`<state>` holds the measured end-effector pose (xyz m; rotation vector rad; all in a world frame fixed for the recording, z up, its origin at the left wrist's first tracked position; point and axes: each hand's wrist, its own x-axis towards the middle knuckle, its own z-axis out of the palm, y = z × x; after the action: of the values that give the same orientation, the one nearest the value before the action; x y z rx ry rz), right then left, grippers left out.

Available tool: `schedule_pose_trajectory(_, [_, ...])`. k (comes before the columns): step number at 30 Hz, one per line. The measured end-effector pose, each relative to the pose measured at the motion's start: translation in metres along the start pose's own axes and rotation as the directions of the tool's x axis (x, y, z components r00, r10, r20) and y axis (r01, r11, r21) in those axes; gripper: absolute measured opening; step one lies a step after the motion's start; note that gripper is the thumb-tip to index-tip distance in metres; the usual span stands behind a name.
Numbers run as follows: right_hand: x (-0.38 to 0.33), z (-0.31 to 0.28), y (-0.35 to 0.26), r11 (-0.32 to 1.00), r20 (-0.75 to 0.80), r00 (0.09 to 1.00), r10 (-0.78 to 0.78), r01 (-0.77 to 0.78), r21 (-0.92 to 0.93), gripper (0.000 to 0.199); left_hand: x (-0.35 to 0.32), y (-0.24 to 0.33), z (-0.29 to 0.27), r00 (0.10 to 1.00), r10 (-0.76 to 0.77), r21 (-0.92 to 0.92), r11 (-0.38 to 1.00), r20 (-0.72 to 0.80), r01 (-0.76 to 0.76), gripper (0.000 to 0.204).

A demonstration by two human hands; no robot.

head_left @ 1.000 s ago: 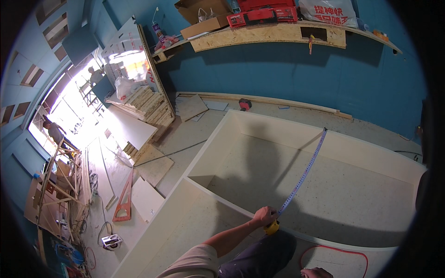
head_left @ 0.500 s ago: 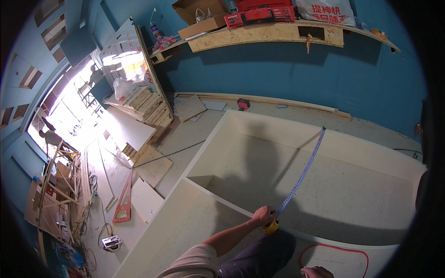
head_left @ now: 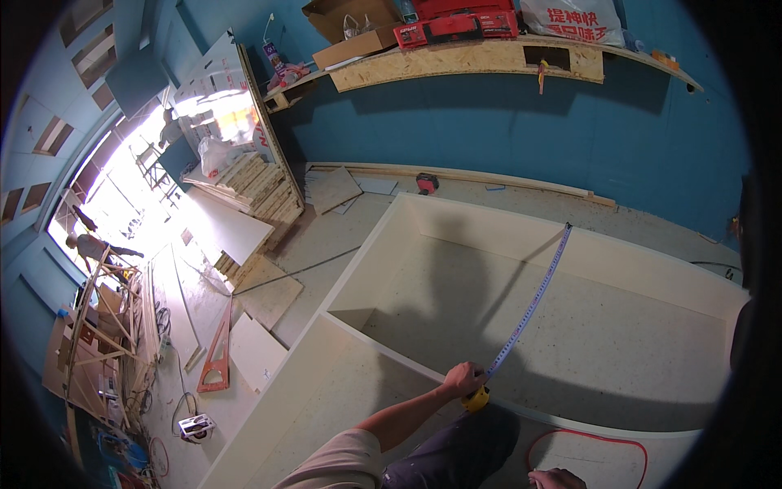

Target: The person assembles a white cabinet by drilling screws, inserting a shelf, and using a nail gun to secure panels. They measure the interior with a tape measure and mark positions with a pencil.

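Observation:
My left hand (head_left: 463, 380) is closed around a yellow tape measure (head_left: 476, 400) at the near edge of a large cream-coloured panel frame (head_left: 489, 213). From it the white blade (head_left: 528, 315) stretches across the open compartment, bowing slightly, and its end meets the far board's top edge. Low in the picture, my right hand (head_left: 557, 479) is curled closed and partly cut off by the lower edge; what it holds, if anything, is too hidden to name. A red cord (head_left: 646, 456) loops on the floor beside that hand.
A divider (head_left: 383, 345) splits the frame. Left of it lie an orange triangular square (head_left: 217, 363), loose boards (head_left: 254, 350) and a stack of panels (head_left: 257, 191). Behind stands a red and black tool (head_left: 427, 183). A wall shelf (head_left: 464, 67) carries a red case (head_left: 456, 26).
Both my hands and the stretched tape stay where they were. Far off at the left, a person beside the wooden trestle has shifted posture, with a leg now reaching out to the right.

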<state>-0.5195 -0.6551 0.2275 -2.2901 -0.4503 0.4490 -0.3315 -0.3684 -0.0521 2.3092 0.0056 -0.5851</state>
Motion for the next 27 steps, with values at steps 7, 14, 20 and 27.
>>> schedule_pose_trajectory(7, [-0.001, -0.002, 0.004, 1.000, -0.017, 0.999, -0.027, 0.027, -0.002, 0.035, -0.002, 0.009, 0.000, 1.000, -0.017, 0.015, 1.000, -0.007, 0.017, 0.028])
schedule_pose_trajectory(14, [-0.003, 0.000, 0.002, 1.000, -0.008, 1.000, -0.026, 0.026, -0.004, 0.035, -0.006, 0.001, 0.002, 1.000, -0.014, -0.008, 1.000, -0.013, 0.014, 0.027])
schedule_pose_trajectory(20, [0.003, 0.007, -0.004, 1.000, -0.005, 1.000, -0.031, 0.031, 0.001, 0.035, -0.001, -0.014, 0.000, 0.997, 0.040, 0.035, 0.999, -0.060, -0.038, 0.025])
schedule_pose_trajectory(27, [0.010, 0.002, -0.003, 1.000, -0.072, 0.997, 0.003, -0.004, -0.014, 0.036, 0.024, -0.031, -0.020, 0.989, -0.142, -0.100, 0.984, 0.035, 0.145, 0.036])
